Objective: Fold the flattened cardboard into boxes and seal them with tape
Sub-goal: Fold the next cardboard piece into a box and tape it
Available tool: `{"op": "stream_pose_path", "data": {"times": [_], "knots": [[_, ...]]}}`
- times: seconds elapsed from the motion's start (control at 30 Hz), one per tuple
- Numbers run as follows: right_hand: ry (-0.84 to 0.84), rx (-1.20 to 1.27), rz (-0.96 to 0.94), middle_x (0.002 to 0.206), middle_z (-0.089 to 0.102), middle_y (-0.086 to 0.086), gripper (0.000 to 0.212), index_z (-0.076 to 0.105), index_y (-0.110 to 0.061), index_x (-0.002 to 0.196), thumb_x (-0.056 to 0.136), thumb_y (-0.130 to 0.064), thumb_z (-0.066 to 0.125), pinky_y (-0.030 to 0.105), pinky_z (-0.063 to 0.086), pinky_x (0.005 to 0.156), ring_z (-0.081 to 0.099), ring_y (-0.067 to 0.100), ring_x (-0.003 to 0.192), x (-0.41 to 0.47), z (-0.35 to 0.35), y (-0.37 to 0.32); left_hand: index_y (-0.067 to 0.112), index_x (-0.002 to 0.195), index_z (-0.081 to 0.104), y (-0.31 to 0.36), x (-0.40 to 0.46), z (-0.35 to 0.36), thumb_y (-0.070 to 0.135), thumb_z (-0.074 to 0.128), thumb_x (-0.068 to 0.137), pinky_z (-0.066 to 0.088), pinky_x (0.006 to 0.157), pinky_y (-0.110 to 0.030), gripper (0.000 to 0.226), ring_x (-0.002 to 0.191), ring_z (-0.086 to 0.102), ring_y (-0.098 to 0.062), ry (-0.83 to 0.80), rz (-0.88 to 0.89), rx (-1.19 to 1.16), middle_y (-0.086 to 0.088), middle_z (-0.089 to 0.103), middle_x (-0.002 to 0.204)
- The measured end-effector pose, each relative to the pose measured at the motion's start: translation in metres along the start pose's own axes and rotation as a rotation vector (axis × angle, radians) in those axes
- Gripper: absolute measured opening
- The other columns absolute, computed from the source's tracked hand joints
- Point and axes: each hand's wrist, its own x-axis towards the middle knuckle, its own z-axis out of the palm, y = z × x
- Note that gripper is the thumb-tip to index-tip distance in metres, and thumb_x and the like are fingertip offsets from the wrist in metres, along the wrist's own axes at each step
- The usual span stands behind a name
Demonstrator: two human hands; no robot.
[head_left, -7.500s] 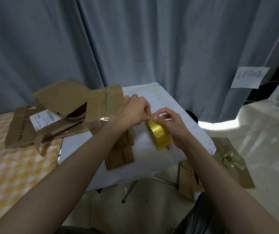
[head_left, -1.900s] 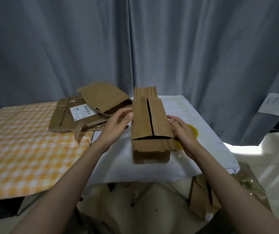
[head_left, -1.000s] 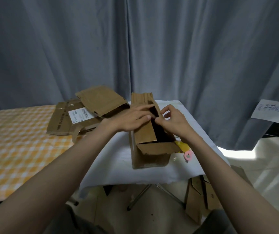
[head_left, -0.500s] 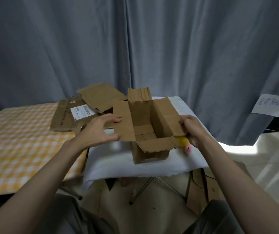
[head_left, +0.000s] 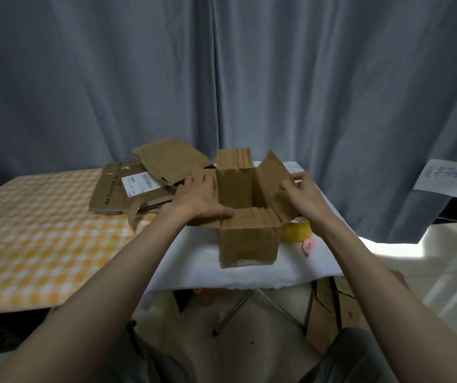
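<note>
A brown cardboard box (head_left: 248,244) stands upright on the white-covered table (head_left: 249,276) with its top flaps spread open. My left hand (head_left: 198,199) lies flat on the left flap, its thumb reaching along the front flap. My right hand (head_left: 302,193) grips the raised right flap (head_left: 273,183), fingers over its outer edge and thumb on the inner face. A yellow tape roll (head_left: 296,230) lies just right of the box, partly hidden under the right flap and my wrist. A pile of flattened cardboard (head_left: 139,189) sits behind my left hand.
A small pink object (head_left: 308,246) lies beside the tape roll. An orange checkered table (head_left: 28,230) adjoins on the left. More cardboard pieces (head_left: 329,313) lean on the floor under the white table's right side. A grey curtain hangs behind, with a paper note (head_left: 447,176) on the right.
Both hands pulled the closed top flaps apart, opening the box. Since half a second ago, my left hand has moved in onto the left flap and my right hand has lifted the right flap.
</note>
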Motion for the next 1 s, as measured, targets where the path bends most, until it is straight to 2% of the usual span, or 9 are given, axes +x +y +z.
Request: {"op": "stream_pose_path", "data": {"times": [0.13,0.2,0.43,0.6,0.7,0.8,0.87,0.93,1.0], "knots": [[-0.100,-0.312,-0.093,0.128,0.051,0.001,0.102,0.023,-0.021,0.149,0.070,-0.030,0.087,0.042,0.052,0.097,0.054,0.024,0.115,0.006,0.009,-0.008,0.024,0.148,0.029,0.003,0.032,-0.007,0.079,0.077,0.047,0.038,0.109,-0.051,0.125,0.136,0.037,-0.032,-0.172,-0.074,-0.116,-0.005,0.037,0.151],[-0.102,-0.421,-0.108,0.137,0.048,0.005,0.112,0.019,-0.024,0.151,0.065,-0.026,0.091,0.042,0.051,0.095,0.052,0.029,0.120,0.012,0.016,-0.010,0.019,0.145,0.034,0.005,0.050,-0.012,0.070,0.080,0.059,0.042,0.106,-0.043,0.110,0.131,0.045,-0.030,-0.162,-0.109,-0.271,-0.004,0.045,0.144],[-0.093,-0.481,-0.078,0.139,0.048,0.010,0.112,0.015,-0.025,0.153,0.070,-0.029,0.089,0.041,0.048,0.095,0.050,0.031,0.122,0.017,0.012,-0.005,0.012,0.158,0.005,0.010,0.106,-0.010,0.052,0.059,0.092,0.030,0.113,-0.041,0.094,0.146,0.027,-0.033,-0.071,-0.250,-0.687,-0.010,0.018,0.164],[-0.105,-0.375,-0.040,0.143,0.044,0.006,0.104,0.019,-0.025,0.152,0.074,-0.028,0.087,0.032,0.047,0.086,0.048,0.026,0.120,0.012,0.002,-0.008,0.021,0.147,0.043,0.007,0.098,-0.018,0.069,0.036,0.093,0.040,0.106,-0.042,0.073,0.119,0.052,-0.024,-0.041,-0.065,-0.815,-0.007,0.043,0.151],[-0.082,-0.215,-0.035,0.139,0.046,-0.001,0.090,0.026,-0.030,0.151,0.079,-0.039,0.081,0.036,0.049,0.095,0.051,0.023,0.121,0.006,-0.001,-0.004,0.032,0.128,0.065,-0.005,0.078,-0.013,0.068,0.016,0.098,0.031,0.114,-0.043,0.068,0.129,0.047,-0.024,-0.106,0.143,-0.450,-0.004,0.051,0.145],[-0.175,0.089,0.017,0.130,0.057,-0.011,0.051,0.051,-0.036,0.137,0.091,-0.056,0.057,0.036,0.052,0.086,0.059,0.014,0.109,0.002,0.003,-0.012,0.039,0.141,0.052,-0.012,0.061,-0.002,0.070,0.007,0.096,0.008,0.120,-0.049,0.070,0.149,0.015,-0.026,-0.089,0.286,0.120,0.001,0.035,0.158],[-0.278,0.131,0.050,0.127,0.060,-0.012,0.040,0.062,-0.033,0.124,0.093,-0.055,0.050,0.037,0.049,0.091,0.059,0.013,0.109,-0.001,0.014,-0.017,0.033,0.145,0.048,-0.014,0.055,-0.002,0.069,0.008,0.097,-0.006,0.121,-0.053,0.073,0.152,-0.004,-0.025,-0.104,0.270,0.125,0.006,0.014,0.165],[-0.281,-0.111,-0.016,0.141,0.045,-0.006,0.040,0.060,-0.030,0.130,0.092,-0.044,0.057,0.035,0.045,0.099,0.054,0.019,0.120,0.001,0.027,-0.008,0.029,0.144,0.050,-0.014,0.047,-0.011,0.065,0.017,0.100,0.004,0.122,-0.052,0.065,0.152,0.003,-0.027,-0.021,0.166,-0.113,0.002,0.007,0.166],[-0.274,-0.231,-0.048,0.154,0.023,-0.005,0.045,0.054,-0.036,0.140,0.095,-0.033,0.058,0.028,0.037,0.100,0.043,0.022,0.131,-0.002,0.033,0.004,0.020,0.136,0.054,-0.012,0.032,-0.023,0.060,0.024,0.101,0.028,0.116,-0.046,0.061,0.142,0.034,-0.030,0.141,-0.015,-0.428,-0.009,0.034,0.157]]}}
